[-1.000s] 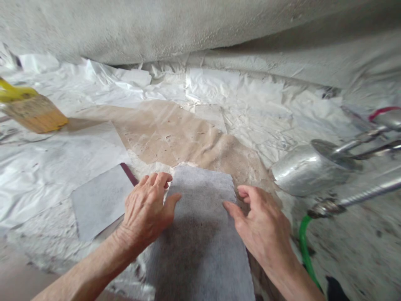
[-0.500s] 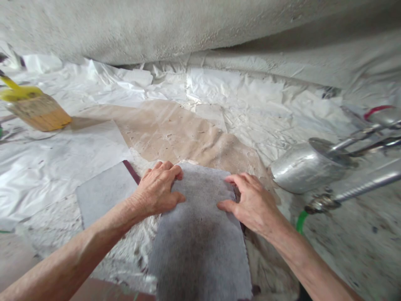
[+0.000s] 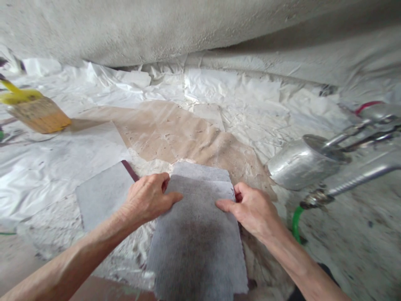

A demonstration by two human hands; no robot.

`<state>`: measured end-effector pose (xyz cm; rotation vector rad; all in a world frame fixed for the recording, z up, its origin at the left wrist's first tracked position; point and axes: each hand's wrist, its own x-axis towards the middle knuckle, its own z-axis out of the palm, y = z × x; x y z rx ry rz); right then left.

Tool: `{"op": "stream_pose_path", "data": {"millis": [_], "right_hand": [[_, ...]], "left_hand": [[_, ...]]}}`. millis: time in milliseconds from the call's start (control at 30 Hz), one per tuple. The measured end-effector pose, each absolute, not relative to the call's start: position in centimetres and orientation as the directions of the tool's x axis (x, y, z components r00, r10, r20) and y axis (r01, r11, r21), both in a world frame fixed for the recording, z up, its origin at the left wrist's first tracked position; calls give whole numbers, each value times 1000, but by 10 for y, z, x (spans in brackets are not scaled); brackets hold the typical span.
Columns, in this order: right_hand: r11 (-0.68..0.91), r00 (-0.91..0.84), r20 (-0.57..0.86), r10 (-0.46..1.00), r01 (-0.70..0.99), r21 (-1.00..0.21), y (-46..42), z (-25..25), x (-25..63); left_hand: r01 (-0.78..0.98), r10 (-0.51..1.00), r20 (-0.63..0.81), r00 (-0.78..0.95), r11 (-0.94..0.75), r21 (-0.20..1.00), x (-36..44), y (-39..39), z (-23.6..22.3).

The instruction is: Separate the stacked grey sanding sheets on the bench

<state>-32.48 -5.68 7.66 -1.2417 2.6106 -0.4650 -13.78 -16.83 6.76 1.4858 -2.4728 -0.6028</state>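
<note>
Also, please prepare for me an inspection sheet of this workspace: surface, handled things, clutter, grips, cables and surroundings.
Surface: crumpled white sheeting and speckled brown covering.
Handled things: held grey sheet, darker along its middle; a line crosses its far end, fold or second edge unclear.
Clutter: yellow-handled brush and paler sheet to the left; metal cup to the right.
Grips: left grip and right grip pinch the held grey sheet's opposite sides, thumbs on top.
Cables: nothing seen; a green hose meets a metal fitting.
Surroundings: rough pale surface behind, material unclear.
</note>
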Motion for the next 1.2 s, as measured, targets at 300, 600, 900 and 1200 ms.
{"op": "stream_pose_path", "data": {"millis": [300, 600, 900, 1200], "right_hand": [[537, -603, -29, -797, -685, -492, -48, 66, -324], [540, -612, 24, -790, -715, -445, -51, 65, -323], [610, -674, 147, -724, -725, -319, -43, 63, -314], [197, -292, 380, -878, -943, -269, -38, 63, -326]], "left_hand": [[-805, -898, -101, -427, 327, 495, -132, -163, 67], [-818, -899, -76, -430, 353, 454, -134, -162, 66], [-852, -925, 81, -371, 374, 365, -133, -151, 57], [-668, -717, 313, -622, 695, 266, -126, -154, 50]]}}
